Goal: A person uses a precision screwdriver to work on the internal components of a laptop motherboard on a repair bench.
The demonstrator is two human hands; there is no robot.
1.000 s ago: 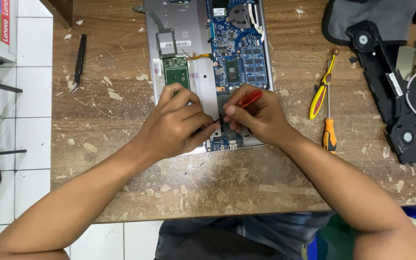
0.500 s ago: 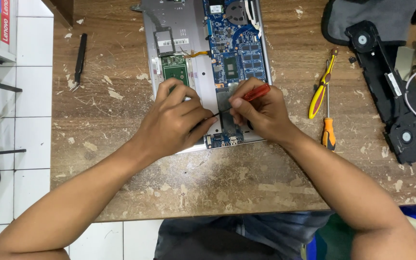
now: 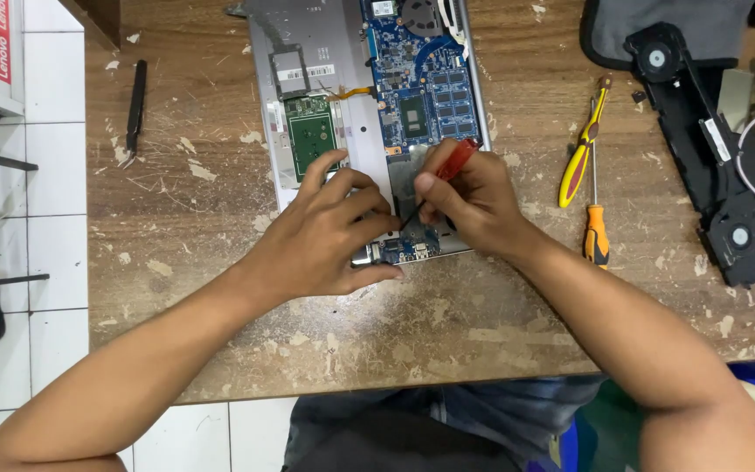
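Nearest the camera, only blue-jeaned legs (image 3: 447, 419) are seen below the table edge, with both forearms reaching up over the worn wooden table (image 3: 220, 332), which is covered in pale paint flecks and scratches.

A bit further in, the left hand (image 3: 325, 236) is laid flat-ish on the near end of the opened laptop (image 3: 325, 52), fingers spread and pressed on the silver chassis, nothing gripped in it, just bracing. Right beside it, the right hand (image 3: 474, 201) is closed around a red-handled screwdriver (image 3: 454, 162), held like a pen, with the thin shaft angled down-left so the tip is set on the laptop's near part, close to the left fingertips. A small blue board (image 3: 408, 251) is seen at the near edge of the laptop, just under both hands.

To the right of the right hand, two more screwdrivers are left lying on the table: an orange-handled one (image 3: 596, 234) and a yellow-and-red one (image 3: 580, 162), side by side.

Further away, the laptop's insides are exposed: a green card (image 3: 312, 140) on the left half and the blue motherboard (image 3: 425, 87) on the right half, with a fan partly cut off at the far edge. Black tweezers (image 3: 135, 109) are lying well off to the left. On the far right, a black plastic speaker assembly (image 3: 709, 149) is resting beside a grey pouch (image 3: 631, 31).
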